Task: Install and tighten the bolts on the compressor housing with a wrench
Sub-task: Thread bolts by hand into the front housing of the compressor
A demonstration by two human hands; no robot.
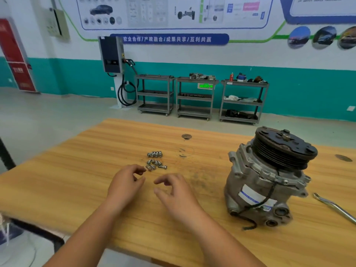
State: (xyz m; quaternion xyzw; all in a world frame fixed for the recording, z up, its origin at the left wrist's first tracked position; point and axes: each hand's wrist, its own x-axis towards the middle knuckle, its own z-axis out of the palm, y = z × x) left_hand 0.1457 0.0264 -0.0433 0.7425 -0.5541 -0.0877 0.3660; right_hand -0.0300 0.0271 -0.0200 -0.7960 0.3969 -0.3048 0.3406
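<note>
My left hand (125,186) and right hand (175,191) hover empty, fingers loosely curled, above the surface (96,151). The bolts (155,160) lie clustered just ahead of the left hand, the nearer one. The compressor (265,180) stands well off to the right, with the wrench (335,207) beyond it.

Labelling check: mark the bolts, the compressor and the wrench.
bolts (154,164), head view, lower cluster of the pile.
compressor (250,178), head view, grey housing side.
wrench (335,206), head view, middle of the shaft.
</note>
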